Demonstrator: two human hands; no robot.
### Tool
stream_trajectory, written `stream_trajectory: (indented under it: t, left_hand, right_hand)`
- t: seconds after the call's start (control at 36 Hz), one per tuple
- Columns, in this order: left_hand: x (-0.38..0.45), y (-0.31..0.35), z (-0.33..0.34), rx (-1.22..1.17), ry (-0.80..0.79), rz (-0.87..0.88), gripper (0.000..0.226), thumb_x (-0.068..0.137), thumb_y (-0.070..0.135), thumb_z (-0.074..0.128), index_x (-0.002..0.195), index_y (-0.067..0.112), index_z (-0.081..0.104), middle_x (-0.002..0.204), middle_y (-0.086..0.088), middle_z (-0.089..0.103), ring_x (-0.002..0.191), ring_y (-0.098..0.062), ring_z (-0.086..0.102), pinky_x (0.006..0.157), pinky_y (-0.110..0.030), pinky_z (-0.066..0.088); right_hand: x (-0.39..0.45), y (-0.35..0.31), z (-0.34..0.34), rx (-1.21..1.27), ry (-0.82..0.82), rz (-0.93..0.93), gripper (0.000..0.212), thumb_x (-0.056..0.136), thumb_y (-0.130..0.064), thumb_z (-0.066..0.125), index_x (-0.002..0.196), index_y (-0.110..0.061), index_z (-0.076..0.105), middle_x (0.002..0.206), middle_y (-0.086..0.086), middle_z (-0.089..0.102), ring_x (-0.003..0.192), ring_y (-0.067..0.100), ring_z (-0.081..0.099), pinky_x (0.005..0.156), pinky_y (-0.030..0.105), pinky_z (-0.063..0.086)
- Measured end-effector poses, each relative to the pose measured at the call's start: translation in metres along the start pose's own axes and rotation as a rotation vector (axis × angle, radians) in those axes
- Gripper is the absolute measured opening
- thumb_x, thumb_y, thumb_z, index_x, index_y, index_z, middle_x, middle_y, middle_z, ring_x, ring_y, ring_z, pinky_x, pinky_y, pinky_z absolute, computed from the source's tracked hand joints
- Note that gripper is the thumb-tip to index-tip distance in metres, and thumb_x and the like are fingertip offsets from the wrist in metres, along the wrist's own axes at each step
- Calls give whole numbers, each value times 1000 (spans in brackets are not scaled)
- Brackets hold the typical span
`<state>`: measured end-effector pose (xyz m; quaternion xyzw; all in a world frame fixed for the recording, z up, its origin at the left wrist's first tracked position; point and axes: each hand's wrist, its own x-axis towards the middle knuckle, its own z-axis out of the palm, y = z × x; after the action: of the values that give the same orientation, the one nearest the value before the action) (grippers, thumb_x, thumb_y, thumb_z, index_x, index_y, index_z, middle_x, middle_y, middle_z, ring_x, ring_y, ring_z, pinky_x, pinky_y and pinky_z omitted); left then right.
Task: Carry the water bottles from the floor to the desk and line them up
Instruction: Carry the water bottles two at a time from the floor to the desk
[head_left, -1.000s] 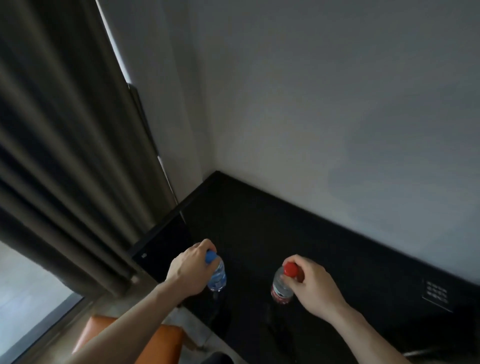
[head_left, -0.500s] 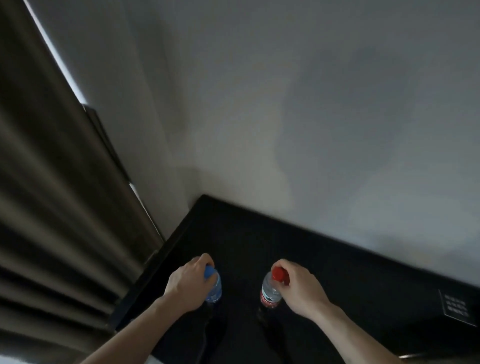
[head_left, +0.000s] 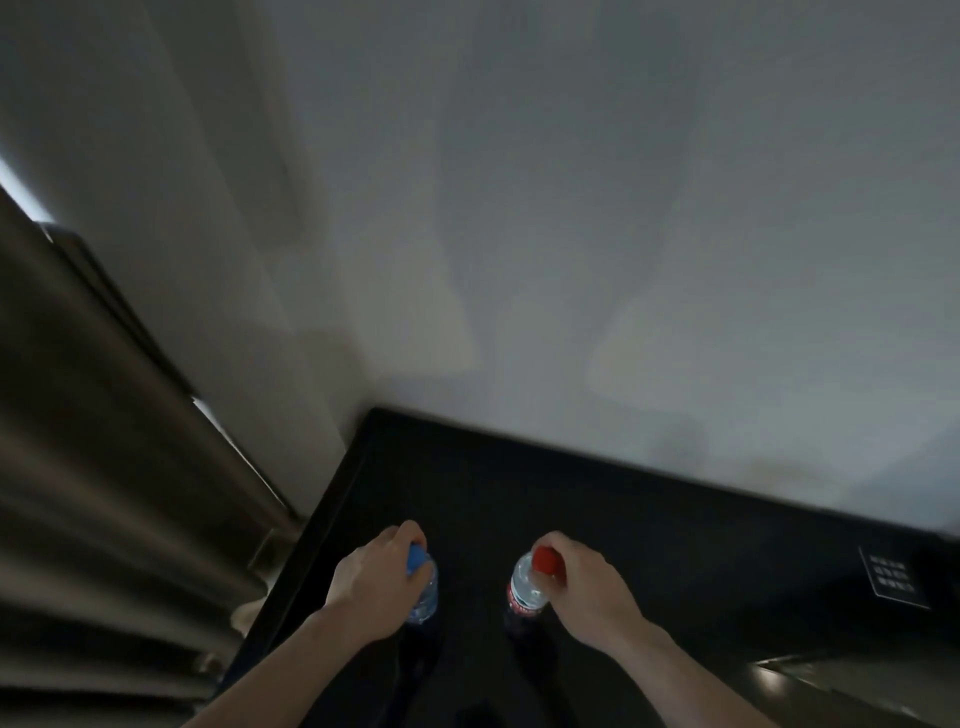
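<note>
Two clear water bottles stand upright over the black desk (head_left: 649, 545), side by side with a gap between them. My left hand (head_left: 376, 584) grips the blue-capped bottle (head_left: 423, 587) at its neck. My right hand (head_left: 584, 584) holds the red-capped bottle (head_left: 527, 584), which has a red label, also at the neck. The bases of both bottles are lost against the dark, glossy top, so I cannot tell whether they rest on it.
A grey wall (head_left: 571, 234) runs along the back of the desk. Heavy brown curtains (head_left: 93, 467) hang at the left, close to the desk's left edge. A small dark card with white print (head_left: 893, 577) lies on the desk at the right.
Both hands have moved forward over the desk with their bottles. My view has tilted upward, so the orange chair and the floor are out of sight.
</note>
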<state>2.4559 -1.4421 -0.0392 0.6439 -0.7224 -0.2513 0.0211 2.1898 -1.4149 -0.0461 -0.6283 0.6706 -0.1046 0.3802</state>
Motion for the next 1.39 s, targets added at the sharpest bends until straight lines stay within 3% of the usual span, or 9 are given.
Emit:
stream_trajectory:
  t: [0.33,0.47,0.61,0.75,0.83,0.94,1.08,1.22,1.39]
  left_hand:
    - [7,6,-14,92,-69,22,23,94,51,54,106,34,45,101,10,58,77,-7,58,63,-19,42]
    - [4,5,-17,110,-91,12,25,93,53,53,108,34,48,99,10,58,78,-6,60,70,-22,52]
    - [-6,3,-22,119,-90,-19,29,92,58,52,109,35,48,100,10,57,78,-6,59,65,-20,46]
    - [-21,7,-23,156,-57,-34,44,91,62,50,124,34,49,111,12,50,87,-6,55,72,-22,47]
    - [-32,21,-23,174,-44,-40,52,91,59,52,135,31,45,126,8,45,105,-9,51,86,-27,50]
    - [-50,60,-21,158,57,20,49,95,46,54,141,29,44,143,6,39,127,-15,43,101,-32,45]
    - [-81,130,2,55,163,273,36,92,32,62,128,34,54,131,13,47,119,-8,49,103,-30,45]
    - [-127,224,45,55,138,515,34,95,33,58,129,38,52,134,19,40,124,-7,45,107,-30,41]
    - [-207,339,113,102,-19,705,49,97,42,55,143,39,41,153,17,24,145,-6,20,119,-31,26]
  right_hand:
    - [6,-8,-4,-29,-17,39,17,97,-44,62,112,-44,54,109,-18,64,97,2,63,85,21,50]
    - [1,-12,-7,-60,-37,82,34,98,-46,61,130,-39,53,121,-14,63,107,5,62,96,28,52]
    - [-10,-16,-12,-74,-44,111,54,97,-46,63,145,-35,42,133,-9,62,119,10,61,103,34,52]
    - [-36,-13,-24,-44,8,94,63,95,-49,64,150,-33,37,111,-12,62,96,5,64,85,25,54]
    - [-62,-7,-34,-24,48,76,63,96,-49,63,151,-36,35,112,-13,58,92,4,62,82,24,54]
    - [-107,11,-49,4,77,82,63,96,-47,64,151,-38,35,121,-13,57,94,5,65,90,28,57]
    - [-185,52,-67,-3,162,116,60,97,-49,62,150,-40,37,137,-16,51,111,3,59,97,24,51]
    - [-284,114,-86,31,256,182,59,98,-46,62,151,-38,38,150,-19,41,134,4,47,110,22,40]
    - [-415,196,-94,18,387,314,64,98,-48,60,156,-38,33,163,-18,23,149,8,29,120,25,27]
